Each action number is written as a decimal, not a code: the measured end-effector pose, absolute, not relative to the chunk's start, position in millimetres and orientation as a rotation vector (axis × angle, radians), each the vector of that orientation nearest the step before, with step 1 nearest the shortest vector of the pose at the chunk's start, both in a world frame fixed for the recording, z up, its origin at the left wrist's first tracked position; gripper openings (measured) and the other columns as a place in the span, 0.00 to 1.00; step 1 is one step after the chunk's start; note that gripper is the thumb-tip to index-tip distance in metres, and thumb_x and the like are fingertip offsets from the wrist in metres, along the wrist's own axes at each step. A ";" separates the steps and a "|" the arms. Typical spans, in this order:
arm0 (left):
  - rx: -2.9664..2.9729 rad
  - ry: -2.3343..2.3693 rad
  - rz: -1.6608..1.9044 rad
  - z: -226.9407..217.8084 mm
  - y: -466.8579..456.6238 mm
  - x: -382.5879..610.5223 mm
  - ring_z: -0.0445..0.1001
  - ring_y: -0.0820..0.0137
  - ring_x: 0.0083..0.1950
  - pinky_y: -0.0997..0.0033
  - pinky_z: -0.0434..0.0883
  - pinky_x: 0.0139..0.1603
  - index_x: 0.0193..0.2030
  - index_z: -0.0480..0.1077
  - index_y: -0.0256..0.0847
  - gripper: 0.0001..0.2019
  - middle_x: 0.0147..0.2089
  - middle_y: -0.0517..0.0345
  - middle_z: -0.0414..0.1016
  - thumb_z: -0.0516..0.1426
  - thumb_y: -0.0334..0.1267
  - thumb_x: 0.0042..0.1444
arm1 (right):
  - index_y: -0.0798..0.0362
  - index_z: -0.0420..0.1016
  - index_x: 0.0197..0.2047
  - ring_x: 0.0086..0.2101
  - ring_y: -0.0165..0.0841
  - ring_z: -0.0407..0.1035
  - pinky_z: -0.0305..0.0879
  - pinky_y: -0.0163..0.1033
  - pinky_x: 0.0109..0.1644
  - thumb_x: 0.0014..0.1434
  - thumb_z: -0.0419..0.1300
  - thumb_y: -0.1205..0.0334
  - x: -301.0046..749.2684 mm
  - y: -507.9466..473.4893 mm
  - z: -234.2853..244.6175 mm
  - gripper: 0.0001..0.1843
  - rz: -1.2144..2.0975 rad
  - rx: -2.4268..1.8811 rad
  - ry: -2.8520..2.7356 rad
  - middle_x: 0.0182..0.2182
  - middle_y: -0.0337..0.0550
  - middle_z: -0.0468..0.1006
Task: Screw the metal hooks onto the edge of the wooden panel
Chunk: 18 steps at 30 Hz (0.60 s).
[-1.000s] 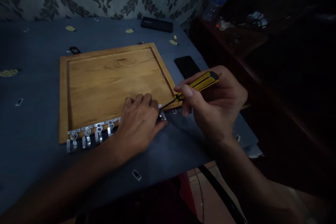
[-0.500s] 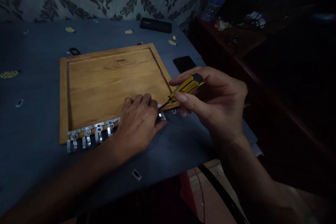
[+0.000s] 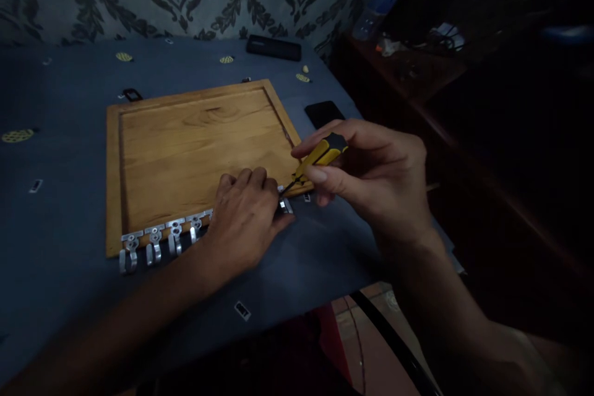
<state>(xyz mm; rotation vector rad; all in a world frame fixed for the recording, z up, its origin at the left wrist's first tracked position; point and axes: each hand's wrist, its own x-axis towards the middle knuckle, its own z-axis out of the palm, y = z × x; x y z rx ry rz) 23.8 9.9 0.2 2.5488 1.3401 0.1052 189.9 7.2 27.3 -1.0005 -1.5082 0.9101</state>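
Note:
A framed wooden board (image 3: 199, 148) lies flat, with a metal hook rail (image 3: 174, 225) along its near edge. Several silver hooks show on the rail; its middle is hidden under my left hand (image 3: 245, 213). That hand's bent fingers rest on the board and its thumb lies on the near side, closed around the rail and board edge. My right hand (image 3: 371, 170) pinches the yellow and black handle of a screwdriver (image 3: 318, 158) between thumb and fingers. Its shaft slants down to the rail's right end, beside my left thumb. The tip is hard to make out.
A blue patterned cloth (image 3: 60, 229) covers the table. A black phone (image 3: 323, 114) lies right of the board and a dark oblong case (image 3: 273, 47) behind it. A dark wooden surface with cables (image 3: 445, 37) stands at the right, near a plastic bottle (image 3: 385, 0).
My right hand and the screwdriver have shifted slightly left, and the handle sits at a somewhat different angle. My left hand stays on the rail.

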 end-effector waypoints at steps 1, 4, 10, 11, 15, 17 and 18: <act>2.542 1.340 0.099 0.1 9.8 23.7 0.72 0.51 0.56 0.50 0.67 0.53 0.50 0.73 0.38 0.14 0.52 0.46 0.76 0.60 0.45 0.64 | 0.50 0.78 0.31 0.17 0.23 0.68 0.68 0.30 0.16 0.51 0.75 0.58 188.6 8.1 26.3 0.11 0.903 -1.008 -1.482 0.32 0.35 0.82; 2.531 1.341 0.098 -0.1 9.5 23.6 0.72 0.51 0.57 0.49 0.68 0.53 0.50 0.73 0.38 0.14 0.53 0.46 0.75 0.60 0.45 0.64 | 0.50 0.75 0.32 0.17 0.22 0.68 0.67 0.29 0.16 0.49 0.76 0.58 187.2 10.0 25.4 0.14 0.941 -1.013 -1.440 0.30 0.33 0.82; 2.529 1.367 0.064 1.4 10.3 25.6 0.73 0.50 0.54 0.48 0.67 0.53 0.48 0.74 0.36 0.15 0.48 0.47 0.75 0.61 0.47 0.64 | 0.48 0.79 0.51 0.21 0.24 0.73 0.73 0.32 0.24 0.61 0.67 0.60 195.8 9.5 32.7 0.14 1.062 -0.960 -1.585 0.36 0.36 0.82; 2.527 1.372 0.055 1.6 10.3 25.9 0.73 0.51 0.54 0.49 0.68 0.53 0.48 0.74 0.36 0.15 0.48 0.48 0.74 0.61 0.47 0.64 | 0.49 0.80 0.50 0.20 0.23 0.73 0.73 0.31 0.24 0.61 0.67 0.61 196.5 9.3 33.4 0.13 1.054 -0.960 -1.589 0.36 0.36 0.82; 2.521 1.373 0.049 0.7 10.2 26.1 0.72 0.51 0.56 0.49 0.67 0.53 0.50 0.73 0.37 0.16 0.52 0.47 0.74 0.61 0.47 0.64 | 0.53 0.81 0.37 0.18 0.23 0.70 0.69 0.30 0.20 0.55 0.72 0.62 193.0 9.1 31.4 0.07 0.983 -0.973 -1.512 0.34 0.37 0.83; 2.519 1.367 0.055 0.3 10.3 25.7 0.72 0.51 0.57 0.49 0.67 0.54 0.50 0.73 0.37 0.16 0.53 0.46 0.74 0.61 0.47 0.64 | 0.52 0.78 0.33 0.18 0.23 0.70 0.68 0.31 0.20 0.53 0.74 0.62 189.1 8.8 28.7 0.09 0.944 -0.977 -1.486 0.30 0.35 0.82; 2.516 1.366 0.054 0.3 10.4 25.5 0.71 0.51 0.57 0.49 0.67 0.54 0.50 0.73 0.37 0.16 0.53 0.46 0.74 0.60 0.47 0.64 | 0.52 0.78 0.33 0.18 0.23 0.70 0.68 0.31 0.20 0.52 0.74 0.62 187.2 8.5 27.2 0.09 0.920 -0.976 -1.475 0.29 0.34 0.81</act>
